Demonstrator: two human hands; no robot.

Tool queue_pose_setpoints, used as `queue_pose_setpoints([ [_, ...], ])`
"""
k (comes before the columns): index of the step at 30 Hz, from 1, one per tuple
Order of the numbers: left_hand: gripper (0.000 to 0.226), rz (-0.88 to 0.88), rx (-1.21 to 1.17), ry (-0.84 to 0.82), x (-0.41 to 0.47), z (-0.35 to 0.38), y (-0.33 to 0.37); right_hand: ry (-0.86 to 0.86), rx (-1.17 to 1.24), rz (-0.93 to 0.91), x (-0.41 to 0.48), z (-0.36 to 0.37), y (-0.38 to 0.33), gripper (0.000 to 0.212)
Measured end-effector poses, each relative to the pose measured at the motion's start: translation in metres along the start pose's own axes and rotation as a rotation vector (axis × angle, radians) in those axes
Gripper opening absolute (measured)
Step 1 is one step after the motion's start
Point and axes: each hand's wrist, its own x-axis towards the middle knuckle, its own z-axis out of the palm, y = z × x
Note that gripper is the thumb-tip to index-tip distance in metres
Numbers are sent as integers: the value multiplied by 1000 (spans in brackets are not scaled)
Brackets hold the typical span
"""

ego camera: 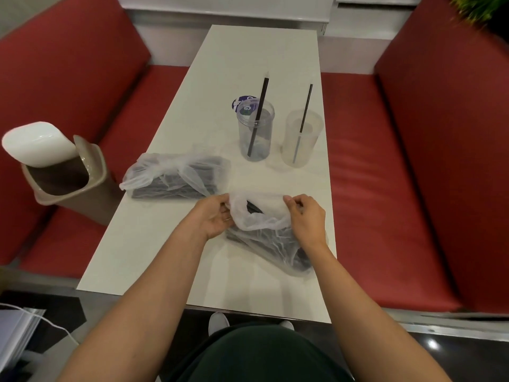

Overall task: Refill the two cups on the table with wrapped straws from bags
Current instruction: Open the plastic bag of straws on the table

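With the left hand (217, 216) and right hand (304, 216) each pinching the thin translucent plastic bag of black wrapped straws (264, 232) at its mouth, a hard pull could tear it and spill straws over the white table (154, 244).

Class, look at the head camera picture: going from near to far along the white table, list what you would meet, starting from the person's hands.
Left hand and right hand, each with a grip on the near bag → tied bag of straws → clear cup and frosted cup side by side, each holding one straw.
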Motion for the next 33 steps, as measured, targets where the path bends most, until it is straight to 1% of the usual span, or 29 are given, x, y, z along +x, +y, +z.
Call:
queue_pose_setpoints([
  [2,27,-37,-163,-44,-1,2,5,-6,-11,-41,1,-2,-5,31],
  [4,33,-56,-239,-87,-6,8,10,38,59,-57,6,-6,-20,28],
  [5,30,-50,-279,-94,-5,10,12,56,96,-49,9,-8,-28,29],
  [6,23,-25,-291,-88,-4,11,13,53,128,-31,12,-10,-35,30],
  [7,20,0,-320,-97,-2,12,13,19,155,-1,15,-13,-40,33],
  [9,27,54,-263,-128,-1,8,8,-131,161,63,16,-20,-39,40],
  [11,37,129,-125,-59,5,0,-6,-262,43,47,11,-25,-23,55],
  [12,35,169,-34,12,7,-6,-16,-278,-20,23,7,-25,-13,58],
  [14,21,221,143,96,8,-14,-31,-204,-36,29,0,-24,0,49],
  [16,27,221,229,143,12,-17,-43,-109,70,100,-5,-20,-3,34],
  [18,28,222,192,163,12,-14,-44,-28,240,180,-7,-15,-12,25],
  [19,27,212,148,157,13,-12,-43,17,284,197,-8,-13,-16,22],
  [20,26,178,86,146,13,-9,-40,56,261,197,-10,-12,-19,19],
  [22,24,94,-73,121,10,-5,-33,95,92,167,-14,-13,-18,17],
  [25,31,4,-270,91,11,-5,-28,40,-161,57,-18,-14,-6,22],
  [27,35,13,-367,64,12,-5,-28,37,-338,-28,-14,-14,4,27],
  [29,36,65,-392,47,9,0,-28,76,-484,-128,-8,-13,6,29],
  [31,40,130,-353,1,6,3,-30,123,-582,-190,0,-14,2,25],
  [32,42,159,-302,-11,6,3,-32,142,-647,-244,3,-16,-1,27],
  [33,46,195,-231,-3,9,3,-35,136,-719,-315,5,-17,-2,35],
])
